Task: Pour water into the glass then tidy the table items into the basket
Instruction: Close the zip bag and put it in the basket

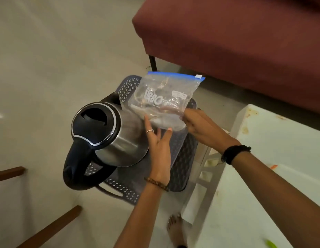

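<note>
A dark perforated plastic basket (184, 163) stands on the floor beside the white table. A steel electric kettle (109, 133) with a black lid and handle lies tilted in its left half. Over the basket's far side hangs a clear zip bag (161, 97) with a blue seal and small items inside. My right hand (200, 124) pinches the bag's lower right edge. My left hand (159, 145), fingers spread, touches the bag's lower left part next to the kettle. No glass is in view.
A maroon sofa (236, 42) fills the top right behind the basket. The white table (273, 176), stained, is at the right with a green object (271, 245) near its bottom edge. Wooden furniture legs (48, 228) show at the lower left. My bare foot (176, 230) is below the basket.
</note>
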A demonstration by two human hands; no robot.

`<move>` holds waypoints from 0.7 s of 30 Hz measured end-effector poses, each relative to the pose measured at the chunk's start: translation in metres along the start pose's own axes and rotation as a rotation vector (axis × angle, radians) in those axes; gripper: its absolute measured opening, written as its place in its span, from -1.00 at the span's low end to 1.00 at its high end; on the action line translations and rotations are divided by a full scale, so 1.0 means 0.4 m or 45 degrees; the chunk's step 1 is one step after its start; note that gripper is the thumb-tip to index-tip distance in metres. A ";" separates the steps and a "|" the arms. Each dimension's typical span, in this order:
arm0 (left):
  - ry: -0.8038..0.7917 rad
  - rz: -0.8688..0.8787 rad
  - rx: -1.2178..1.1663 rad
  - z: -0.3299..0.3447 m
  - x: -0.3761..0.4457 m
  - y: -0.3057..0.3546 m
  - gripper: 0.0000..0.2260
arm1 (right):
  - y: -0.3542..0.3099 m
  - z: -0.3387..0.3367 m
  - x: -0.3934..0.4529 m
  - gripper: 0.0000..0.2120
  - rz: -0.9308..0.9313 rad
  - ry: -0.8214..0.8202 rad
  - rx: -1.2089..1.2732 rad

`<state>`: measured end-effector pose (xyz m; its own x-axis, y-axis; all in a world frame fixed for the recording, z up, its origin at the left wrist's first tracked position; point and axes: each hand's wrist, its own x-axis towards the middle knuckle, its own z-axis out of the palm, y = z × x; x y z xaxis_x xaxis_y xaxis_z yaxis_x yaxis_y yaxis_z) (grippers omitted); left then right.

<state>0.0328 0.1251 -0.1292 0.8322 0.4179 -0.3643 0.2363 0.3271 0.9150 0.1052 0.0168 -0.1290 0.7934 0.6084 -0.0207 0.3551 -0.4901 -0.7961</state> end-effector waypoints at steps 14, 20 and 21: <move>0.173 -0.114 0.036 0.018 0.099 -0.045 -0.30 | 0.022 0.136 0.086 -0.86 0.345 0.356 0.157; 0.150 -0.079 0.153 0.016 0.091 -0.057 -0.38 | 0.000 0.138 0.096 -0.70 0.400 0.298 0.487; 0.154 -0.078 0.144 0.016 0.082 -0.059 -0.40 | 0.001 0.131 0.080 -0.70 0.418 0.330 0.526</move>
<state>0.0578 0.1259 -0.1619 0.7497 0.5017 -0.4317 0.3449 0.2606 0.9017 0.1050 0.0689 -0.1615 0.9427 0.2678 -0.1989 -0.1106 -0.3115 -0.9438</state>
